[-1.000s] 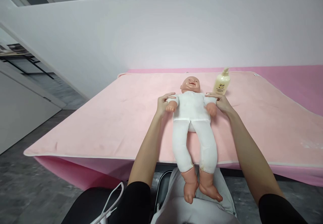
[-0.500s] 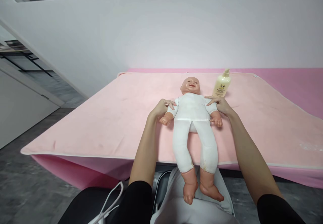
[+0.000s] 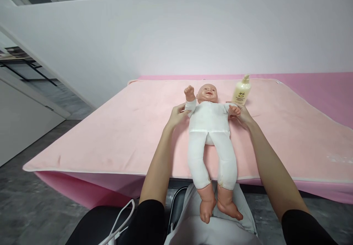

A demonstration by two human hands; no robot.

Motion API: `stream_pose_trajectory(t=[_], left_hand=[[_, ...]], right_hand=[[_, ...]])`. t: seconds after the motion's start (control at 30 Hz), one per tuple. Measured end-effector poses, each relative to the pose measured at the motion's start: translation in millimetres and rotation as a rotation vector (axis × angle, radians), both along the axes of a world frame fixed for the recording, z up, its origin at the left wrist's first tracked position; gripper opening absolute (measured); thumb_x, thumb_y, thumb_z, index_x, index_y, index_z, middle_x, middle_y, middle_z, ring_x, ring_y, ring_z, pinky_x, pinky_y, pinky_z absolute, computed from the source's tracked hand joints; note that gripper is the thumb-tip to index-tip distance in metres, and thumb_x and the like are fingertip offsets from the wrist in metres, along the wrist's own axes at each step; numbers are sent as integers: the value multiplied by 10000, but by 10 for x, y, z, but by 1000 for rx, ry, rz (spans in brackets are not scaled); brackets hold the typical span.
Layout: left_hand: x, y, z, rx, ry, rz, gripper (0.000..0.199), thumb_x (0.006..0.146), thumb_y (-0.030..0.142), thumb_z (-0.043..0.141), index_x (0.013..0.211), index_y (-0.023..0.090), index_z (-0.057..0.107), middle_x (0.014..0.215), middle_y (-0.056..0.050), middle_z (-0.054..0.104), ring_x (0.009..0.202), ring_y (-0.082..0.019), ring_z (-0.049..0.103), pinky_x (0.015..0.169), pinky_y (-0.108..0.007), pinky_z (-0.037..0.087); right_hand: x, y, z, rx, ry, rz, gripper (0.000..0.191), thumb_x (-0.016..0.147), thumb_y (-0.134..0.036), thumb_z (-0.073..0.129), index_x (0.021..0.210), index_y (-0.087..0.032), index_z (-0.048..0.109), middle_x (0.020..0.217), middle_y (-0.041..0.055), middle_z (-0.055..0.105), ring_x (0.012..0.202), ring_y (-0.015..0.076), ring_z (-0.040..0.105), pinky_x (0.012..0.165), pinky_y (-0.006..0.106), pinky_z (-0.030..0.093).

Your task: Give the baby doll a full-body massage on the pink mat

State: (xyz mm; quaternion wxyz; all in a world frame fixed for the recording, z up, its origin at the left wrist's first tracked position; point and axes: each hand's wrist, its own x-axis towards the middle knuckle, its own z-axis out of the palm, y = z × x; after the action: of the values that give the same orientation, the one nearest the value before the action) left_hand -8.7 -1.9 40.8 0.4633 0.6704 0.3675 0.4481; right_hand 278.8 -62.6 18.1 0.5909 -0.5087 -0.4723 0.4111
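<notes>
A baby doll (image 3: 210, 117) in a white cloth suit lies face up, its lower legs hanging past the front edge of a pink blanket (image 3: 116, 127). My left hand (image 3: 178, 115) is closed round the doll's sleeved arm on the left, which points up beside the head. On the other side, my right hand (image 3: 243, 115) grips the doll's other arm; part of its fingers is hidden behind that arm and the doll's small fist. Just beyond my right hand stands a pale yellow pump bottle (image 3: 241, 91).
A white wall (image 3: 176, 35) rises behind the table. Darker pink cloth (image 3: 325, 94) shows under the blanket. Below the table edge are a grey cloth (image 3: 215, 232) on my lap, a black chair (image 3: 88, 224) and a white cable (image 3: 121, 219).
The doll's left-side arm has swung from pointing down to pointing up by the head. Its other forearm has come up in front of my right hand. The bottle stays put.
</notes>
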Motion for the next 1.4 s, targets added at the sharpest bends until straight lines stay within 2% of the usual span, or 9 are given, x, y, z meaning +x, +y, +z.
stream_pose_trajectory(t=[0.17, 0.3, 0.4, 0.53, 0.83, 1.03, 1.13, 1.27, 1.4], left_hand=[[12, 82, -65, 5, -33, 70, 307, 700, 370, 615, 901, 139, 639, 841, -46, 671, 739, -154, 577, 669, -266, 453], [5, 73, -76, -21, 36, 121, 311, 698, 454, 621, 736, 145, 612, 649, -9, 588, 578, -110, 488, 528, -228, 373], [17, 39, -65, -86, 65, 83, 348, 686, 485, 634, 723, 139, 617, 623, -9, 567, 543, -108, 480, 494, -229, 364], [29, 29, -87, -148, 118, 71, 356, 692, 486, 633, 661, 133, 596, 589, -13, 539, 511, -106, 476, 488, -239, 369], [11, 132, -210, -166, 166, 74, 415, 665, 532, 641, 556, 142, 552, 510, 24, 427, 467, -69, 339, 465, -235, 234], [16, 112, -200, -147, 213, 95, 427, 689, 533, 625, 528, 148, 535, 492, 25, 411, 470, -73, 326, 470, -241, 219], [18, 102, -194, -139, 239, 103, 440, 698, 533, 616, 501, 159, 494, 478, 30, 381, 463, -69, 296, 463, -240, 198], [32, 80, -178, -136, 277, 83, 467, 708, 549, 592, 483, 171, 435, 472, 35, 351, 458, -64, 270, 461, -240, 185], [37, 43, -139, -159, 298, 68, 477, 702, 558, 601, 483, 169, 432, 465, 35, 349, 448, -59, 270, 457, -241, 181]], right_hand=[[-8, 76, -51, -41, -63, -90, 408, 636, -430, 687, 978, -215, 631, 546, -63, 496, 401, 60, 407, 376, 187, 320], [-46, 66, -32, -78, -71, -102, 335, 609, -468, 716, 726, -207, 543, 447, -70, 419, 372, 77, 393, 358, 212, 296], [-78, 43, -15, -72, -45, -73, 372, 611, -497, 717, 661, -214, 481, 438, -70, 409, 362, 74, 361, 343, 219, 258], [-108, 44, -17, -81, -25, -83, 369, 599, -484, 738, 696, -211, 509, 464, -72, 433, 368, 65, 342, 340, 217, 235], [-124, 58, -51, -133, -93, -103, 529, 547, -660, 713, 640, -197, 476, 462, -64, 430, 382, 65, 350, 351, 224, 245], [-136, 27, -33, -170, -50, -55, 517, 528, -621, 746, 655, -189, 492, 484, -62, 444, 395, 54, 328, 360, 214, 213], [-150, 15, -13, -189, -28, -53, 501, 520, -586, 760, 679, -172, 529, 529, -45, 495, 444, 64, 388, 395, 207, 269], [-158, 17, 0, -194, -35, -55, 457, 524, -513, 775, 731, -148, 597, 675, 2, 603, 608, 107, 523, 530, 218, 402], [-153, 36, -5, -222, -79, -51, 392, 569, -480, 749, 736, -152, 615, 689, 17, 619, 633, 131, 542, 579, 249, 423]])
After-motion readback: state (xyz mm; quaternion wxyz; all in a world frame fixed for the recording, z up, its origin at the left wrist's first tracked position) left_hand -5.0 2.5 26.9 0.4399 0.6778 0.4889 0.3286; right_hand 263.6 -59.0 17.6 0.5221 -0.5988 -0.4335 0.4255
